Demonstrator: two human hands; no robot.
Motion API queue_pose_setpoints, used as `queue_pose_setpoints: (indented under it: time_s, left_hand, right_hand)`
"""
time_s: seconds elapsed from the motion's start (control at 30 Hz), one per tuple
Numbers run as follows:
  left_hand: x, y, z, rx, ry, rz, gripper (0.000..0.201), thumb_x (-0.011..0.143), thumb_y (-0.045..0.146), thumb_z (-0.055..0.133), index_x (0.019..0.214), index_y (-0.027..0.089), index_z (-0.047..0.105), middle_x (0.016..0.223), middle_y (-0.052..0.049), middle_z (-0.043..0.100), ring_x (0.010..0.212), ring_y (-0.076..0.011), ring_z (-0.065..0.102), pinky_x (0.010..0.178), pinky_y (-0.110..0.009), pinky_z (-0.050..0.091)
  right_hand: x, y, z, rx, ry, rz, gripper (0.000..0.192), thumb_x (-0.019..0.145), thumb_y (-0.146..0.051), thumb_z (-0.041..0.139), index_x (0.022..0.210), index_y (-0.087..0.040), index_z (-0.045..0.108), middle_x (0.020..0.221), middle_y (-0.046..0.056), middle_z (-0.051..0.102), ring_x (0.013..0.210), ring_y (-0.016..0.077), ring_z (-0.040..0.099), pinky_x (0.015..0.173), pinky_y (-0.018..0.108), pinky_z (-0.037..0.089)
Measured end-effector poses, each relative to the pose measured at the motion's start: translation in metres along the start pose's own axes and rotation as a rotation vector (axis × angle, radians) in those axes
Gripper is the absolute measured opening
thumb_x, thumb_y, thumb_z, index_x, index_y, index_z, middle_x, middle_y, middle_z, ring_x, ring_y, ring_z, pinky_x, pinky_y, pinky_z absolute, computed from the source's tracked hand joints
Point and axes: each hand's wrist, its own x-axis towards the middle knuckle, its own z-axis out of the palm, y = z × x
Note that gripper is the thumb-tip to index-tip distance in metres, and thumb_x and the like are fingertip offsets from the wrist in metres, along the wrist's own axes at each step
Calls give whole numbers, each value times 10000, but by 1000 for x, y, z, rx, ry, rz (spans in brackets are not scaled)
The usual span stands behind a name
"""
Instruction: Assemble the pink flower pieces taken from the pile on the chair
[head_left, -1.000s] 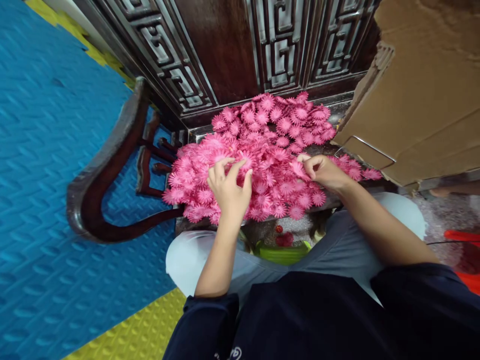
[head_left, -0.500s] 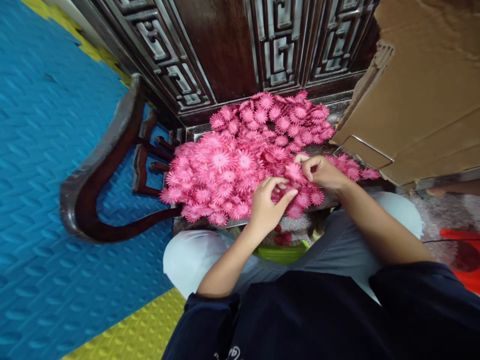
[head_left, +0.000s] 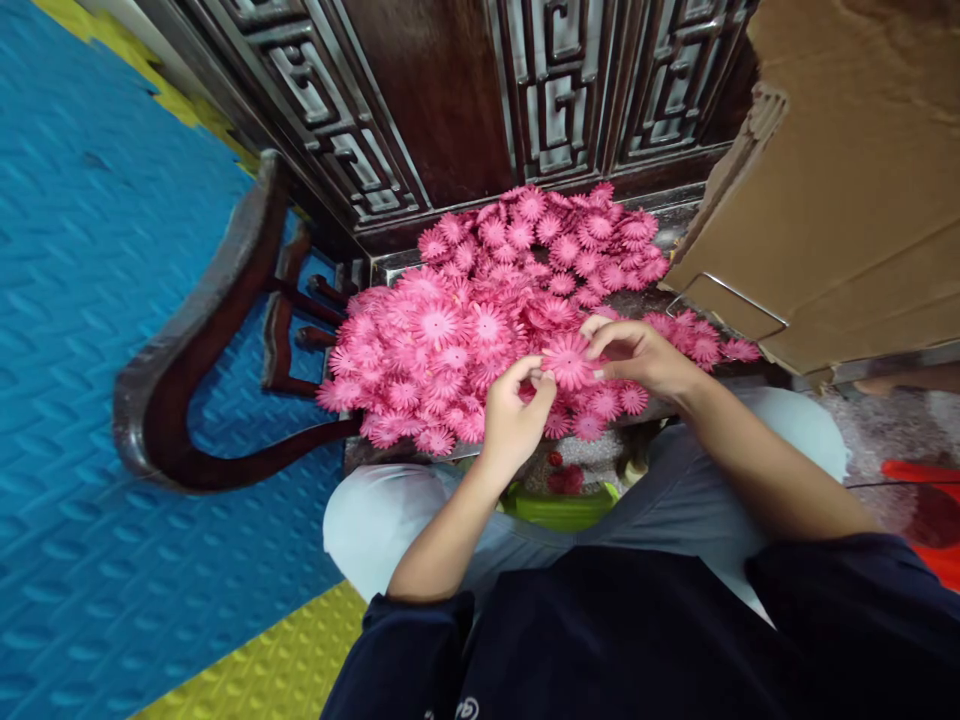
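Observation:
Between my two hands, above the front of the heap, is a pink artificial flower [head_left: 568, 362] with narrow petals and a small dark mark at its middle. My left hand [head_left: 516, 412] pinches its left edge between thumb and fingers. On the other side, my right hand [head_left: 646, 356] is curled with thumb and fingertips at the flower's right petals. Around and behind them lies a large heap of similar pink flowers [head_left: 450, 340], with more [head_left: 540, 230] spread toward the back.
The heap rests on a dark wooden bench with a carved backrest [head_left: 435, 100] and a curved armrest [head_left: 161, 400] at left. A torn cardboard box [head_left: 847, 200] with a metal wire handle [head_left: 727, 298] stands at right. Something green [head_left: 562, 508] sits below, between my knees.
My left hand has closed from spread fingers into a pinch on the flower's edge. The flower has shifted left and now faces up; my right hand's fingers have spread around its right side.

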Motion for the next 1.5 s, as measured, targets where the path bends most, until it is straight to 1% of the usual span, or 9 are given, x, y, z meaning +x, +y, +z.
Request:
queue_pose_setpoints:
  time_s: [0.17, 0.33, 0.53, 0.63, 0.7, 0.83, 1.03, 1.33, 1.5]
  left_hand:
    - [0, 2, -7, 232, 109, 103, 130, 775, 203, 530, 865, 185, 621, 787, -14, 655, 742, -138, 588, 727, -272, 458]
    - [1, 2, -9, 377, 149, 189, 166, 771, 207, 531, 897, 183, 636, 890, -43, 688, 843, -178, 610, 801, -334, 453]
    - [2, 3, -10, 353, 136, 208, 243, 806, 197, 503, 1027, 196, 606, 845, -30, 662, 790, -150, 583, 806, -327, 445]
    - [-1, 3, -9, 410, 296, 328, 298, 802, 221, 547, 1099, 196, 568, 874, -44, 620, 848, -161, 552, 828, -334, 427]
    - [-4, 3, -9, 522, 397, 463, 211, 783, 226, 592, 991, 205, 615, 883, -54, 604, 876, -175, 535, 824, -338, 408]
    - [-5, 5, -11, 730, 276, 645, 71, 776, 267, 631, 832, 268, 675, 884, -35, 623, 862, -176, 538, 808, -340, 374]
    - [0, 8, -12, 681, 189, 540, 220, 778, 389, 626, 949, 260, 680, 1116, -72, 580, 1046, -209, 527, 865, -353, 419]
    - [-4, 12, -12, 664, 239, 538, 192, 732, 382, 674, 873, 253, 695, 1155, -65, 617, 1065, -224, 560, 901, -385, 400]
    - [-7, 13, -11, 663, 213, 587, 196, 752, 324, 657, 937, 259, 671, 1108, -45, 667, 1010, -206, 599, 916, -389, 373]
  right_hand:
    - [-1, 1, 4, 148, 51, 118, 391, 607, -340, 779, 958, -240, 640, 868, 0, 576, 787, 118, 527, 719, 265, 437]
    - [0, 10, 18, 129, 88, 237, 263, 609, -328, 770, 740, -186, 593, 700, -39, 560, 667, 86, 518, 685, 250, 434]
    - [0, 14, 22, 130, 60, 241, 239, 618, -337, 757, 688, -176, 595, 697, -22, 617, 658, 92, 550, 683, 257, 446]
    - [1, 12, 22, 74, 66, 229, 217, 651, -329, 739, 636, -163, 600, 650, -26, 607, 637, 83, 536, 668, 246, 428]
    - [1, 11, 21, 56, 82, 226, 218, 653, -331, 740, 626, -158, 611, 630, -28, 598, 631, 80, 530, 661, 240, 419]
    - [2, 11, 22, 92, 80, 208, 217, 651, -345, 745, 647, -162, 628, 636, -33, 605, 636, 80, 534, 673, 238, 427]
    - [-1, 9, 19, 132, 20, 169, 194, 687, -349, 723, 705, -167, 658, 711, -13, 650, 686, 92, 564, 716, 249, 444]
    - [-2, 5, 19, 198, 5, 192, 161, 638, -288, 764, 701, -169, 677, 653, -28, 645, 621, 74, 553, 639, 220, 431]
    - [-4, 5, 20, 239, -6, 204, 154, 625, -250, 769, 730, -176, 684, 680, -28, 666, 653, 76, 581, 671, 222, 447]
